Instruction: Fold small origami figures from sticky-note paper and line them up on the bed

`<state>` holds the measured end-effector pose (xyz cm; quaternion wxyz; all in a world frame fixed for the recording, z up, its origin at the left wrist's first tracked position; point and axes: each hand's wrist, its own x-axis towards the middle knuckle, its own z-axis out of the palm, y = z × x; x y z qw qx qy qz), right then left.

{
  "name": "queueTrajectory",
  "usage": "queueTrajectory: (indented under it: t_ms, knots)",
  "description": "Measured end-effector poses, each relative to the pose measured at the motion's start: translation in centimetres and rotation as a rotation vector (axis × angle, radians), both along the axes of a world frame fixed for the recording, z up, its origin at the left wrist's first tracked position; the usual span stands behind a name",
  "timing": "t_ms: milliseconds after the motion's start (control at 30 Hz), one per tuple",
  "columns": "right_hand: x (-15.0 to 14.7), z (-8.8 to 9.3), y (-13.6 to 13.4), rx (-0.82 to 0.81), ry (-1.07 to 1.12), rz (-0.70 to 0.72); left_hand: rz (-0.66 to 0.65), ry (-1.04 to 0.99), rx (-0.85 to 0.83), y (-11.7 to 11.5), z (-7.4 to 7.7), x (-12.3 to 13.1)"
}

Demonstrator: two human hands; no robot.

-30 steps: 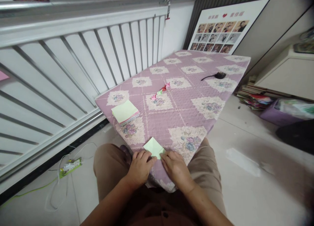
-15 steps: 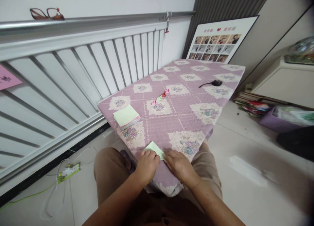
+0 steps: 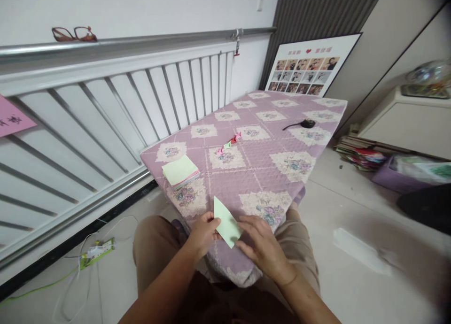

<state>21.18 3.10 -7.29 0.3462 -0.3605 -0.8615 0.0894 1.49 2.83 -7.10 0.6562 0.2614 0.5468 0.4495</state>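
A light green sheet of paper (image 3: 226, 223) is lifted off the near end of the cloth-covered table. My left hand (image 3: 203, 231) pinches its left edge between thumb and fingers. My right hand (image 3: 262, 242) is beside the sheet's right corner, thumb and fingers apart; its fingertips are close to the paper, and I cannot tell if they touch. Further left lies a stack of coloured paper squares (image 3: 181, 171) with a light green one on top. Small folded paper pieces (image 3: 227, 145) in pink, green and red stand in a row beyond.
The table wears a purple floral cloth (image 3: 253, 171). A black object with a short cord (image 3: 307, 123) lies at its far right. White railings (image 3: 183, 89) run along the left, with glasses (image 3: 74, 34) on the bar. A power strip (image 3: 97, 252) with cables is on the floor.
The green paper has come up off the table and is turned, now showing as a tilted sheet. My left hand has gone from pressing to pinching it; my right hand has opened away.
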Motion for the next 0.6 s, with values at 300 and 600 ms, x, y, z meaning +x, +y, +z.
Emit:
queueTrajectory:
  t_ms: [300,600]
  knots:
    - [-1.6,-3.5,-0.6,0.080,-0.213,-0.018,0.031,0.100,-0.057,-0.1,-1.3,0.7]
    - [-1.6,-3.7,-0.1,-0.086,-0.190,0.097,-0.435,1.222,0.250,-0.5,-2.0,-1.7]
